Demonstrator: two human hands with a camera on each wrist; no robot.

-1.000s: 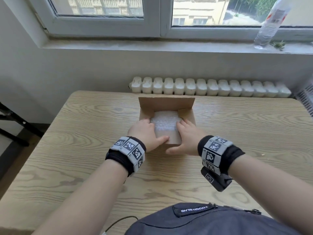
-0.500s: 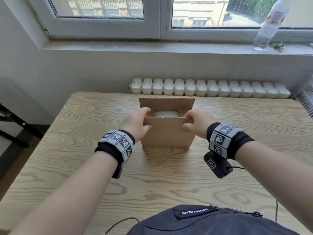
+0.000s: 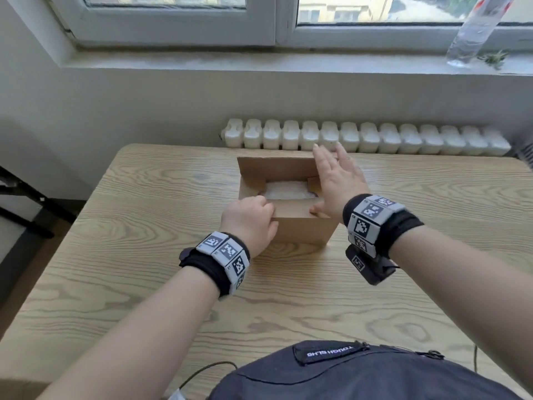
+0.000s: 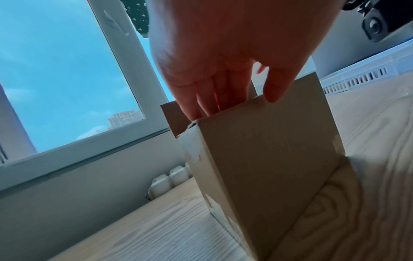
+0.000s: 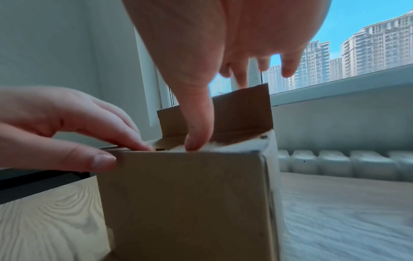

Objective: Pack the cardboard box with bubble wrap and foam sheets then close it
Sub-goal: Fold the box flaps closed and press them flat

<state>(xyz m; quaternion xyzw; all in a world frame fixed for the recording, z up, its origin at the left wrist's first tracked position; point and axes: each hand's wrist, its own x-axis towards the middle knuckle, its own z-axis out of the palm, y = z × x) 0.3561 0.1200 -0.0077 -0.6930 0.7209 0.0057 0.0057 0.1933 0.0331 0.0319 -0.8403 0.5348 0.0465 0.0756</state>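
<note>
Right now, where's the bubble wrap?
In the head view the bubble wrap lies inside the open cardboard box at table centre, below the raised far flap, between the left hand and right hand.

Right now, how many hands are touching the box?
2. The left hand grips the box's near flap at its left end; the right hand reaches over the right side, thumb on that flap.

Cardboard box on wooden table, left hand gripping near flap, right hand flat above
</note>
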